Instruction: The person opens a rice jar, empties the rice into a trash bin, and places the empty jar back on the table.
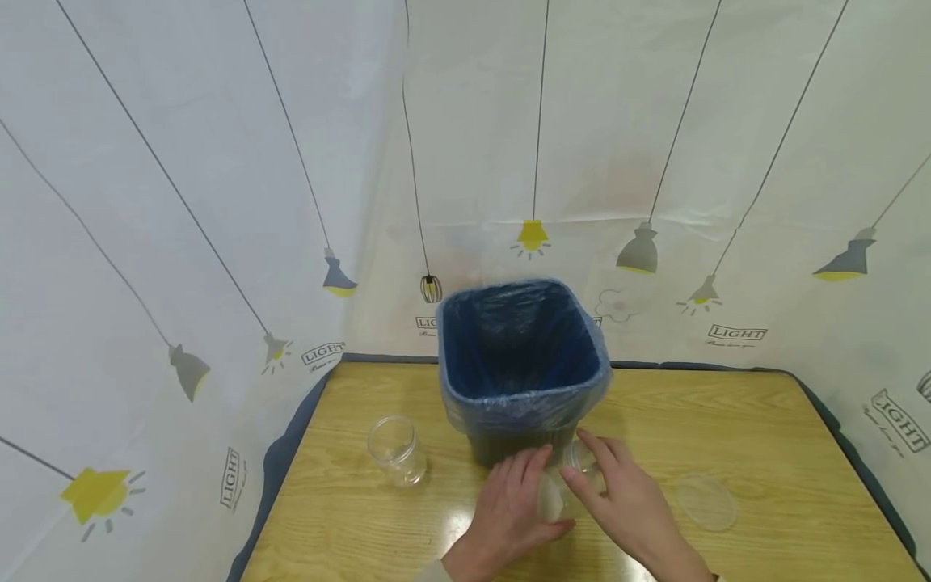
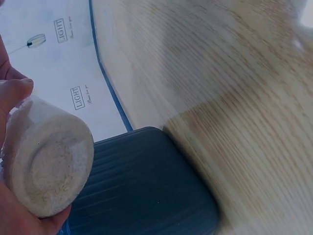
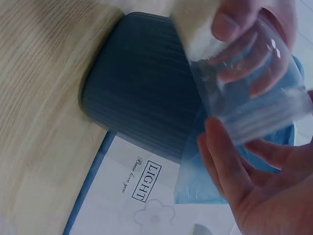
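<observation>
Both my hands share one grip: left hand (image 1: 509, 505) cups the base of the clear plastic jar (image 1: 563, 485), right hand (image 1: 625, 497) clasps its open mouth, tilted, part-filled with pale grains. Behind stands the ribbed, blue-lined bin (image 1: 520, 368), mid-surface (image 1: 764, 428); an empty jar (image 1: 396, 450) sits left, a lid (image 1: 705, 501) right.

A: What does the person wear?

B: Little shows. Both hands are bare: no gloves, rings or watch on the left hand (image 1: 509, 505) or the right hand (image 1: 621, 493).

A: Any sleeves?

B: A pale cuff edge (image 1: 434, 571) sits at the left wrist, at the bottom edge of the head view. A thin light strip (image 1: 720, 576) shows at the right wrist.
</observation>
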Tool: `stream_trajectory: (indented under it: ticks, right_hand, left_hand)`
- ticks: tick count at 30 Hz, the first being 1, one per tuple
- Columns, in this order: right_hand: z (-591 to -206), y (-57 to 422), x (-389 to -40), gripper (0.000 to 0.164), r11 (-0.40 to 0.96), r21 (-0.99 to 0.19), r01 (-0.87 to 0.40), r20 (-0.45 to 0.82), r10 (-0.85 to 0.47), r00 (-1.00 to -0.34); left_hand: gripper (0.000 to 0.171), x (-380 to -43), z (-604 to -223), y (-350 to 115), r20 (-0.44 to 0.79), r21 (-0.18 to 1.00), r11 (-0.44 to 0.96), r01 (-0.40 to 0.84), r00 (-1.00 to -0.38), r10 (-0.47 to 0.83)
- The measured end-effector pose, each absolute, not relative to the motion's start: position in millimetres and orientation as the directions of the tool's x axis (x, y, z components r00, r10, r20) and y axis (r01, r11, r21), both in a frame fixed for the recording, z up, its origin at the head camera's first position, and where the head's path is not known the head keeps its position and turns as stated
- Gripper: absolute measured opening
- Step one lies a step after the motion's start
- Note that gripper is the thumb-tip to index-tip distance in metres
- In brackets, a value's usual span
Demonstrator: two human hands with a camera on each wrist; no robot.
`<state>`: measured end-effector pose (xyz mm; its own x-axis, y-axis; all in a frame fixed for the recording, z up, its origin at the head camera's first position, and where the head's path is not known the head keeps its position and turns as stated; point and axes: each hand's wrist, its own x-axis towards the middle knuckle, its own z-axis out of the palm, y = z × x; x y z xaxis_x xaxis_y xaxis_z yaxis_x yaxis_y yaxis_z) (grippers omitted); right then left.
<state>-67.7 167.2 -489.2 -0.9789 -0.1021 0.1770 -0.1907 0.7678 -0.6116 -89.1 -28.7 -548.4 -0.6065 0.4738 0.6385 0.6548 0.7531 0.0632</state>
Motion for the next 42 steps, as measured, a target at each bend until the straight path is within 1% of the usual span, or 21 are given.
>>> stream_trajectory:
  ticks: [5, 10, 16, 18, 21, 23, 25, 27, 30, 32, 33, 35, 37, 39, 41, 42]
  right_hand:
    - [-492, 162, -66, 0.054, 0.806, -0.536, -0.250, 0.292, -0.101, -0.951]
    - [-498, 159, -68, 0.049, 0.796, -0.528, -0.296, 0.381, -0.089, -0.920]
    - [-506, 160, -73, 0.041, 0.760, -0.486, -0.431, 0.547, -0.120, -0.828]
    - [-508, 162, -74, 0.040, 0.745, -0.467, -0.477, 0.594, -0.135, -0.793]
    - [-509, 164, -76, 0.041, 0.710, -0.434, -0.554, 0.652, -0.177, -0.737]
    - [-509, 166, -76, 0.042, 0.679, -0.410, -0.610, 0.678, -0.221, -0.701]
    - [-508, 169, -77, 0.045, 0.652, -0.379, -0.656, 0.691, -0.272, -0.670]
    - [-506, 171, -79, 0.048, 0.633, -0.349, -0.691, 0.695, -0.320, -0.644]
    - [-503, 174, -81, 0.052, 0.608, -0.331, -0.722, 0.672, -0.385, -0.632]
    - [-501, 177, -80, 0.056, 0.587, -0.350, -0.730, 0.635, -0.424, -0.645]
    - [-500, 179, -79, 0.059, 0.584, -0.368, -0.723, 0.607, -0.439, -0.663]
    - [-497, 181, -76, 0.066, 0.595, -0.406, -0.693, 0.546, -0.450, -0.707]
    - [-494, 181, -72, 0.069, 0.637, -0.471, -0.610, 0.455, -0.417, -0.787]
    - [-490, 179, -69, 0.069, 0.691, -0.534, -0.487, 0.337, -0.354, -0.872]
    - [-487, 176, -68, 0.069, 0.734, -0.585, -0.345, 0.198, -0.284, -0.938]
    - [-486, 175, -68, 0.070, 0.748, -0.600, -0.284, 0.134, -0.255, -0.957]
  left_hand:
    - [0.110, -87, -545, -28, 0.621, 0.104, 0.754, 0.649, -0.635, 0.460]
    - [0.109, -85, -542, -26, 0.576, 0.160, 0.752, 0.640, -0.679, 0.455]
    - [0.102, -83, -537, -26, 0.460, 0.237, 0.751, 0.616, -0.752, 0.472]
    - [0.099, -84, -534, -27, 0.404, 0.289, 0.742, 0.605, -0.780, 0.478]
    - [0.094, -84, -531, -31, 0.277, 0.458, 0.686, 0.565, -0.824, 0.495]
    - [0.092, -84, -529, -34, 0.194, 0.561, 0.645, 0.519, -0.840, 0.507]
    - [0.092, -83, -529, -36, 0.131, 0.633, 0.614, 0.471, -0.847, 0.514]
    - [0.093, -84, -528, -39, 0.116, 0.654, 0.599, 0.462, -0.844, 0.524]
    - [0.092, -86, -528, -41, 0.141, 0.670, 0.566, 0.481, -0.830, 0.539]
    - [0.091, -88, -529, -43, 0.179, 0.655, 0.551, 0.517, -0.814, 0.552]
    - [0.091, -90, -529, -43, 0.204, 0.629, 0.554, 0.545, -0.804, 0.558]
    - [0.092, -93, -531, -43, 0.271, 0.535, 0.581, 0.613, -0.776, 0.569]
    - [0.095, -95, -534, -43, 0.353, 0.394, 0.627, 0.672, -0.740, 0.572]
    - [0.097, -97, -538, -43, 0.425, 0.251, 0.671, 0.698, -0.702, 0.572]
    - [0.100, -98, -542, -42, 0.477, 0.150, 0.698, 0.700, -0.670, 0.569]
    - [0.101, -98, -544, -42, 0.496, 0.121, 0.707, 0.697, -0.659, 0.565]
